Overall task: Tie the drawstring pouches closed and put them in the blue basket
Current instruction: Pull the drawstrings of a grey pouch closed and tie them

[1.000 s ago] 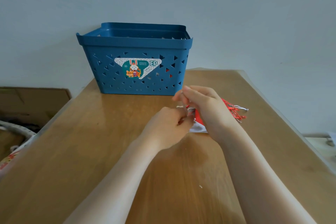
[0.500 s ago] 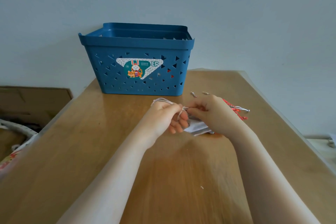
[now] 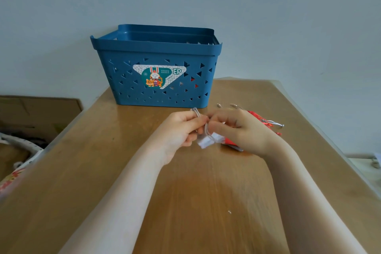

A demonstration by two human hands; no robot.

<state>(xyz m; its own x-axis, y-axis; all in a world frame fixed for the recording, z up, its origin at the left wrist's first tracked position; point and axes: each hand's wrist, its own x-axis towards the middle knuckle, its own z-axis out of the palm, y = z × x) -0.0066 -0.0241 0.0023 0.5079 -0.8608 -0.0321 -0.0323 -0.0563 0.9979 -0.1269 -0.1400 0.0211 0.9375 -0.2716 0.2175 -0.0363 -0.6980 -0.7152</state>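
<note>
Drawstring pouches are what you are working through, and the one in hand sits at the centre of the frame. Starting at the far left, a cardboard sheet (image 3: pixel 39 109) leans beside the surface (image 3: pixel 185 202), apart from the work. Moving right, the blue basket (image 3: pixel 156 55) stands at the back of the surface against the wall; red shows through two of its triangular holes, so at least one pouch may already be inside, though you cannot see over the rim to confirm. Just in front of it, your left hand (image 3: pixel 181 130) pinches a loop of the pale drawstring (image 3: pixel 196 112) between curled fingers. Directly below the meeting fingertips lies the white pouch (image 3: pixel 208 141), resting on the surface. Your right hand (image 3: pixel 243 130) pinches the cord too, fingertips almost touching the left, so both hands are together and clamped on the string. Under and beyond the right hand sits a red pouch (image 3: pixel 260 118) with loose cords. Judging from this, the knot is mid-tie and not yet finished, and at least this pouch and the red one remain to be placed.
</note>
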